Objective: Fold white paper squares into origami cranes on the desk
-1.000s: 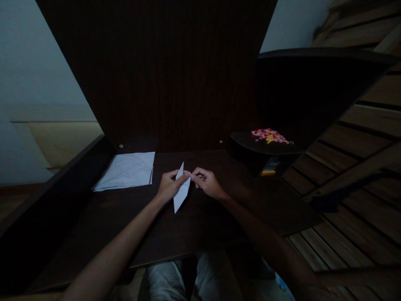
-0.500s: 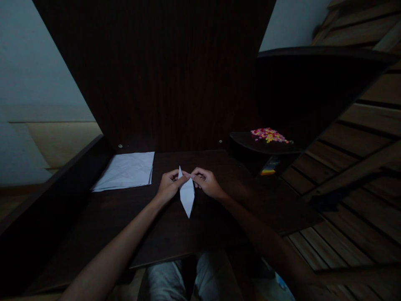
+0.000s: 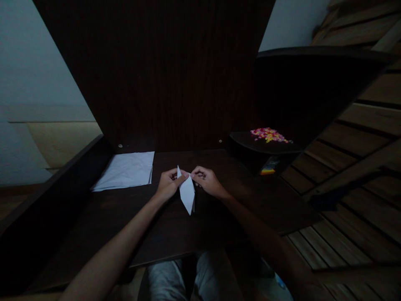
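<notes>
A folded white paper [image 3: 187, 195], narrow and pointed at its lower end, is held between both hands over the dark desk. My left hand [image 3: 170, 182] is closed on its upper left part, with the thumb lying across the front. A thin paper spike sticks up beside that thumb. My right hand [image 3: 206, 181] pinches the upper right edge between thumb and fingertips, close to the left thumb. Behind the paper, some of the left fingers are hidden.
White paper sheets [image 3: 127, 169] lie stacked at the desk's left. Small pink, red and yellow pieces [image 3: 269, 134] are heaped on a curved shelf [image 3: 244, 141] at the right. A dark side panel [image 3: 53, 188] borders the desk [image 3: 125, 221]. Wooden slats [image 3: 360, 150] stand further right.
The paper's lower point has shifted slightly up and right, and a second flap now shows behind it. The upper spike leans a little further left. Both hands keep their hold.
</notes>
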The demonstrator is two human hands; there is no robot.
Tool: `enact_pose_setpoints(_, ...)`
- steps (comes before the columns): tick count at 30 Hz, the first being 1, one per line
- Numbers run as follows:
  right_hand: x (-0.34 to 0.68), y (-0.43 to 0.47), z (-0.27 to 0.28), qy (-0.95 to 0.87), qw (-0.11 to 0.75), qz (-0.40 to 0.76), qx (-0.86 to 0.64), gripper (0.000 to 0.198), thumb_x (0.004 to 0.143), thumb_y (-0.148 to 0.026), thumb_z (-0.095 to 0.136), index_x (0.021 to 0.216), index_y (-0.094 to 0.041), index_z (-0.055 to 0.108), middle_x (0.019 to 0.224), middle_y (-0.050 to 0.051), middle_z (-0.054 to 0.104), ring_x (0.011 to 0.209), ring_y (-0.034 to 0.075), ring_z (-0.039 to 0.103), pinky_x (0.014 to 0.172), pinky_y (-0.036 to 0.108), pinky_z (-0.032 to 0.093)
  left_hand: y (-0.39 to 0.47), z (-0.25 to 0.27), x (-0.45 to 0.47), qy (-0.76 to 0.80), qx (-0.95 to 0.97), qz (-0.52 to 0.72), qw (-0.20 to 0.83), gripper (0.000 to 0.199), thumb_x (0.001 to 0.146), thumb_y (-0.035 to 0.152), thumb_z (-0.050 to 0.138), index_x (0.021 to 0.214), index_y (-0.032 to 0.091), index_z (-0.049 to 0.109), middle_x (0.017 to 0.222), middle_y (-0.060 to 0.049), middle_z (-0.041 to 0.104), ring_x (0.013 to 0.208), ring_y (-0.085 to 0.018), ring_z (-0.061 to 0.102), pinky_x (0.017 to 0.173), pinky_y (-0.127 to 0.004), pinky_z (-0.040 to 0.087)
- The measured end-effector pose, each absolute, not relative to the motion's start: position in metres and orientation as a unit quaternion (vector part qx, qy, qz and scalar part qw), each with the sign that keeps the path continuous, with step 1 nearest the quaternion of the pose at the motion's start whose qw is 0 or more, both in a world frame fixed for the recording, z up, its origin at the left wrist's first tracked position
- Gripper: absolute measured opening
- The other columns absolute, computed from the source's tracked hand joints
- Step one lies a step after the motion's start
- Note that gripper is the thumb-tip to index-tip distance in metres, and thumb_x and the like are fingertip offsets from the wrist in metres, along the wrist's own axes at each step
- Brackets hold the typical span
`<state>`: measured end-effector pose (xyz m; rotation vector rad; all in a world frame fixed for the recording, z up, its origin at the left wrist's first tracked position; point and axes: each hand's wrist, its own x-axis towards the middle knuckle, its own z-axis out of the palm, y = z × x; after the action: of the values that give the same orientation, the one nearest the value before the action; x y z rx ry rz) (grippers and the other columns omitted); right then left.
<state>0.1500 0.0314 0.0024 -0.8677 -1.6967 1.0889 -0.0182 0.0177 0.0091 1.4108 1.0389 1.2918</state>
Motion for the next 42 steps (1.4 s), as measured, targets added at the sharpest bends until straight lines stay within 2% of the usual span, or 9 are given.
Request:
enact_pose_setpoints(20, 0.1509, 0.0391, -0.0045, -0.627, 0.469, 0.511, -0.355, 0.034, 0.067, -0.048, 0.072, 0.073, -0.016, 0.059, 0.055, -0.005, 0.052, 0.043, 0.006, 0.044, 0.04, 0.019, 0.034, 0.0214, 0.0069, -0.0237, 0.429, 0.58, 0.537, 0.437, 0.024, 0.068, 0.038, 0.071, 0.072, 0.014, 0.069, 0.068, -0.003, 0.066, 0.06, -0.014, 0.057, 0.055, -0.023, 0.042)
enact_pose_setpoints(26, 0.1487, 0.0381, -0.0046, -0.619, 0.471, 0.525, -0.345, 0.033, 0.069, -0.048, 0.07, 0.074, -0.017, 0.059, 0.058, -0.004, 0.054, 0.043, 0.006, 0.045, 0.039, 0.019, 0.035, 0.0201, 0.008, -0.023, 0.435, 0.586, 0.545, 0.413, 0.021, 0.07, 0.035, 0.068, 0.069, 0.015, 0.068, 0.067, -0.003, 0.064, 0.061, -0.015, 0.055, 0.056, -0.024, 0.042)
enact_pose_setpoints(31, 0.1471, 0.0375, -0.0054, -0.602, 0.497, 0.53, -0.332, 0.033, 0.076, -0.05, 0.061, 0.081, -0.018, 0.06, 0.066, -0.001, 0.059, 0.045, 0.007, 0.047, 0.038, 0.018, 0.035, 0.0205, 0.0068, -0.0236, 0.441, 0.58, 0.555, 0.402, 0.021, 0.072, 0.036, 0.066, 0.07, 0.014, 0.068, 0.066, -0.002, 0.061, 0.06, -0.014, 0.053, 0.054, -0.023, 0.04)
enact_pose_setpoints(35, 0.1459, 0.035, -0.0062, -0.621, 0.479, 0.522, -0.336, 0.031, 0.073, -0.047, 0.066, 0.083, -0.018, 0.06, 0.064, -0.003, 0.057, 0.047, 0.007, 0.047, 0.04, 0.018, 0.035, 0.0209, 0.0068, -0.0221, 0.433, 0.562, 0.57, 0.414, 0.023, 0.069, 0.038, 0.069, 0.073, 0.015, 0.068, 0.069, -0.002, 0.064, 0.061, -0.014, 0.055, 0.056, -0.023, 0.041)
enact_pose_setpoints(39, 0.1457, 0.0329, -0.0051, -0.64, 0.469, 0.506, -0.338, 0.028, 0.072, -0.044, 0.068, 0.075, -0.017, 0.059, 0.057, -0.004, 0.052, 0.047, 0.007, 0.046, 0.044, 0.02, 0.036, 0.0201, 0.0074, -0.0185, 0.431, 0.546, 0.571, 0.437, 0.028, 0.066, 0.041, 0.073, 0.076, 0.015, 0.068, 0.069, -0.002, 0.065, 0.06, -0.014, 0.056, 0.056, -0.024, 0.043)
enact_pose_setpoints(42, 0.146, 0.0322, -0.0033, -0.644, 0.472, 0.502, -0.334, 0.027, 0.069, -0.041, 0.071, 0.075, -0.017, 0.061, 0.062, -0.003, 0.054, 0.052, 0.008, 0.048, 0.048, 0.021, 0.038, 0.0193, 0.0075, -0.0172, 0.428, 0.549, 0.567, 0.44, 0.029, 0.066, 0.041, 0.073, 0.076, 0.015, 0.068, 0.07, -0.003, 0.066, 0.061, -0.014, 0.057, 0.057, -0.024, 0.044)
